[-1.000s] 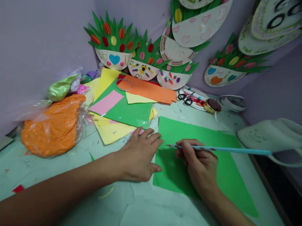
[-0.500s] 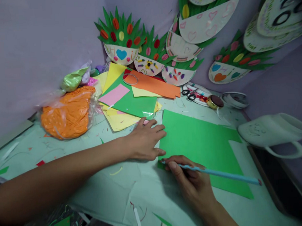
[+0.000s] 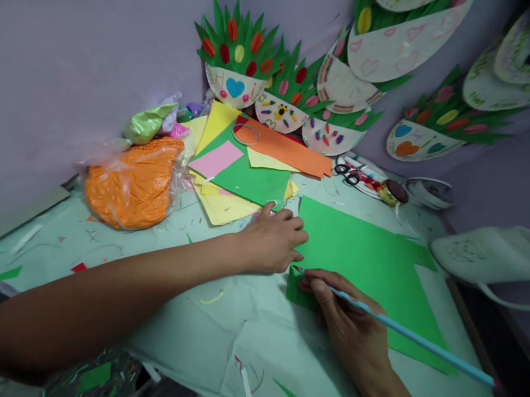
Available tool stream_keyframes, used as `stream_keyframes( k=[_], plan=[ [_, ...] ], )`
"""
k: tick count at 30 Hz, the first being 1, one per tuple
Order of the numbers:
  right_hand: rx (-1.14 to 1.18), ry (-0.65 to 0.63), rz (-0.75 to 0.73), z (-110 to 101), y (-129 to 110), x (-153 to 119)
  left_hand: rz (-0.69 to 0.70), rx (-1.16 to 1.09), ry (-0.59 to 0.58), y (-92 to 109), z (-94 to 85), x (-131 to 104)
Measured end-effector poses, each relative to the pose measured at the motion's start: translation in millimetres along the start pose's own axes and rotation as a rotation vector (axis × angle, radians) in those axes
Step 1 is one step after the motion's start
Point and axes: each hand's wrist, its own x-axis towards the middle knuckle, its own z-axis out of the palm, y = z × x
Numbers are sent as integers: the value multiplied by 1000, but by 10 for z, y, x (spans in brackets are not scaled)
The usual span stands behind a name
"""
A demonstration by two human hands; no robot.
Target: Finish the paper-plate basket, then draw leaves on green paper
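Observation:
A sheet of green paper (image 3: 364, 258) lies on the table, with a notch cut into its right side. My left hand (image 3: 273, 240) rests at the sheet's left edge, palm down, fingers bent but apart, holding nothing. Between thumb and fingers of my right hand (image 3: 356, 320) is a long light blue pencil (image 3: 411, 332). Its tip meets the paper at the left edge, just below my left thumb. The pencil's far end points down to the right. Part of the sheet is hidden under my right hand.
Coloured paper sheets (image 3: 255, 184), black-handled scissors (image 3: 352, 174) and a roll of tape (image 3: 392, 192) lie toward the back. An orange bundle in plastic (image 3: 132, 184) sits left, a white pitcher (image 3: 491, 256) right. Paper-plate flower crafts (image 3: 236, 85) hang on the wall. Scraps litter the table.
The view has shifted, so most things appear farther right. My left hand's fingers have drawn in a little, and the pencil now slants more steeply, its tip close to my left thumb.

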Motion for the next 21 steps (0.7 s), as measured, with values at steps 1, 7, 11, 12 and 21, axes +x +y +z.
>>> stream_keyframes(
  k=[1, 7, 11, 12, 21],
  plan=[
    [1, 1, -4, -2, 4, 0, 1, -3, 2, -2, 5, -2],
    [-51, 3, -33, -1, -8, 19, 0, -5, 7, -20, 36, -2],
    [-64, -1, -44, 14, -20, 27, 12, -16, 26, -26, 40, -5],
    [-62, 0, -45, 16, -20, 26, 14, -15, 25, -25, 36, -7],
    [-67, -2, -76, 23, 3, 32, 2, 6, 5, -12, 26, -3]
  ],
)
